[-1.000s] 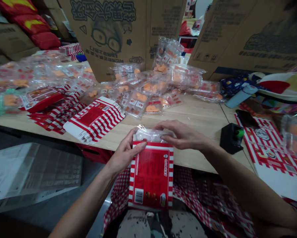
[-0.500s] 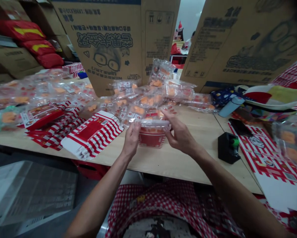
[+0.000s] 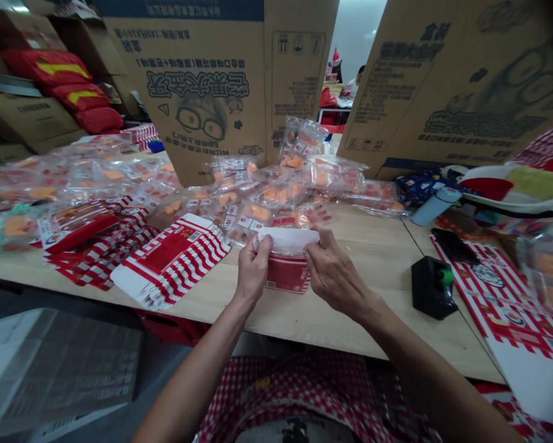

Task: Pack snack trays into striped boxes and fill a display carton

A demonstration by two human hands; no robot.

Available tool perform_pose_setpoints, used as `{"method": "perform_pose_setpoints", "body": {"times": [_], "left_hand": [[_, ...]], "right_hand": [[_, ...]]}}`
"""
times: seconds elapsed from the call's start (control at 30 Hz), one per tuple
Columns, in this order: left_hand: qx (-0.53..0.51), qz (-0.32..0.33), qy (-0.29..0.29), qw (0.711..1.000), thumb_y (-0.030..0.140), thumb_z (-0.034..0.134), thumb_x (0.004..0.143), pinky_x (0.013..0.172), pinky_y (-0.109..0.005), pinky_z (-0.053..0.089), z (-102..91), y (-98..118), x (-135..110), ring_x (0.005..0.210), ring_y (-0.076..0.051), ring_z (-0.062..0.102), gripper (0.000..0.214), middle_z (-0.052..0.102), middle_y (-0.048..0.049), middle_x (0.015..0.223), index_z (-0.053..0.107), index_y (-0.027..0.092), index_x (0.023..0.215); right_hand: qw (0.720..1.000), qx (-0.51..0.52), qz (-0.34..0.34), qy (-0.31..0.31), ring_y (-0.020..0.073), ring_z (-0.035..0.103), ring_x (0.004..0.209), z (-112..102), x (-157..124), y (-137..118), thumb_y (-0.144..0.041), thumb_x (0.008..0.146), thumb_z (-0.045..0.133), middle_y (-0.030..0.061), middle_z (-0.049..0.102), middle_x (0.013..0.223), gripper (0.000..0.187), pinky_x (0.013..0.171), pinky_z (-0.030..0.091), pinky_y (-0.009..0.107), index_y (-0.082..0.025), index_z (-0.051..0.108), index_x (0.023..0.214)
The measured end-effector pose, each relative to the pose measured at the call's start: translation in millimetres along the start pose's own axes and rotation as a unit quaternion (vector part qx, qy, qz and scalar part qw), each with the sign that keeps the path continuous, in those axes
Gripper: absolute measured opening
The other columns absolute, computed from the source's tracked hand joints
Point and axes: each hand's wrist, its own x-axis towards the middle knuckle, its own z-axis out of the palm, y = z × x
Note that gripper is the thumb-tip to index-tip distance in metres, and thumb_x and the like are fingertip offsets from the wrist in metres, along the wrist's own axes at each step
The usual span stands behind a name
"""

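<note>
Red-and-white carton (image 3: 288, 274) mid-frame, over the bench (image 3: 363, 280); can't tell if its bottom touches. Left hand (image 3: 253, 267) pinched narrow on the carton's upper left corner, thumb toward the wearer; right hand (image 3: 331, 271) curled closed at the upper right corner. White flap (image 3: 288, 239) spans between them at the carton's top.

Step in hand, my read: working the flap at the open end. Next move seems to call for level, even pressure at both corners, with the flap edge lined up to the opening and no plastic caught.

Pile of clear candy packs (image 3: 276, 192) just beyond, upper middle; fanned stack of striped cartons (image 3: 175, 255) left of centre; black tape dispenser (image 3: 429, 288) right of centre, untouched.
</note>
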Motion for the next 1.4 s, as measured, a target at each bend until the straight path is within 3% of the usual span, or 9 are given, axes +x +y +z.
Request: {"method": "perform_pose_setpoints", "body": {"times": [0.23,0.33,0.43,0.63,0.73,0.87,1.0,1.17,1.4], "left_hand": [[0.044,0.041,-0.036,0.998,0.031,0.059,0.09,0.069,-0.021,0.041,-10.3,0.2,-1.5,0.071,-0.012,0.046,0.013,0.053,0.0025,0.079,0.061,0.019,0.091],[0.067,0.022,0.017,0.997,0.019,0.056,0.077,0.058,-0.02,0.036,-1.5,8.0,2.7,0.064,-0.011,0.042,0.004,0.051,0.0037,0.07,0.06,0.018,0.078],[0.07,-0.004,0.074,0.995,0.015,0.05,0.069,0.052,-0.021,0.032,12.7,14.9,6.7,0.056,-0.011,0.037,0.008,0.045,0.0048,0.059,0.057,0.017,0.067],[0.017,0.016,0.106,0.994,0.012,0.047,0.065,0.055,-0.021,0.038,24.9,13.2,10.4,0.055,-0.011,0.043,0.013,0.051,0.0037,0.061,0.059,0.017,0.069],[-0.043,0.051,0.11,0.992,0.017,0.054,0.074,0.062,-0.021,0.043,18.8,4.4,4.0,0.064,-0.012,0.05,0.015,0.055,0.0024,0.074,0.06,0.018,0.087],[-0.036,0.149,0.082,0.985,0.032,0.066,0.087,0.073,-0.021,0.045,6.3,-12.3,-10.5,0.077,-0.012,0.055,0.033,0.055,0.0005,0.09,0.049,0.023,0.114],[-0.002,0.17,0.099,0.98,0.036,0.071,0.088,0.068,-0.018,0.042,2.2,-24.5,-14.5,0.071,-0.01,0.049,0.034,0.048,0.0028,0.087,0.044,0.024,0.106],[0.054,0.196,0.096,0.974,0.038,0.067,0.092,0.076,-0.021,0.045,3.2,-26.4,-9.2,0.08,-0.011,0.053,0.025,0.054,-0.0003,0.094,0.054,0.022,0.106],[0.183,0.239,-0.009,0.953,0.037,0.055,0.099,0.081,-0.027,0.047,-16.3,-18.4,-3.4,0.084,-0.016,0.059,0.023,0.064,-0.0028,0.086,0.066,0.019,0.09]], "right_hand": [[1.0,-0.017,0.005,0.012,0.0378,0.047,0.136,4.0,3.6,-0.4,-0.012,0.098,0.042,0.0221,0.044,0.146,0.023,0.107,0.049,0.059,-0.017,0.056,0.079],[0.998,-0.015,-0.008,0.066,0.0342,0.048,0.137,11.1,-8.8,4.1,-0.014,0.099,0.043,0.0198,0.031,0.159,0.017,0.104,0.052,0.053,-0.015,0.059,0.102],[0.994,-0.04,-0.034,0.092,0.0339,0.046,0.139,15.0,-22.2,6.4,-0.013,0.097,0.044,0.0202,0.025,0.163,0.027,0.099,0.055,0.049,-0.016,0.052,0.123],[0.994,-0.112,-0.003,-0.003,0.04,0.054,0.128,1.1,-14.6,-3.4,-0.013,0.092,0.05,0.0289,0.034,0.155,0.011,0.099,0.053,0.052,-0.011,0.058,0.099],[0.993,-0.11,0.025,-0.031,0.0374,0.062,0.111,-1.1,-6.5,1.5,-0.014,0.09,0.052,0.0295,0.048,0.139,0.007,0.091,0.055,0.053,-0.012,0.059,0.09],[0.997,0.018,0.026,0.071,0.0307,0.062,0.114,14.8,-17.5,18.3,-0.015,0.094,0.049,0.02,0.055,0.132,0.03,0.091,0.057,0.046,-0.016,0.055,0.123],[0.965,0.15,0.06,0.207,0.024,0.066,0.109,35.9,-37.5,24.5,-0.014,0.097,0.047,0.0152,0.057,0.138,0.057,0.091,0.057,0.042,-0.024,0.031,0.15],[0.974,0.135,0.023,0.178,0.0262,0.061,0.116,42.7,-37.7,29.3,-0.014,0.098,0.042,0.015,0.06,0.13,0.044,0.095,0.053,0.043,-0.022,0.043,0.141],[0.977,0.154,-0.016,0.143,0.0218,0.059,0.101,26.6,-16.9,39.3,-0.015,0.098,0.045,0.0094,0.056,0.109,0.012,0.088,0.051,0.038,-0.022,0.054,0.102]]}}
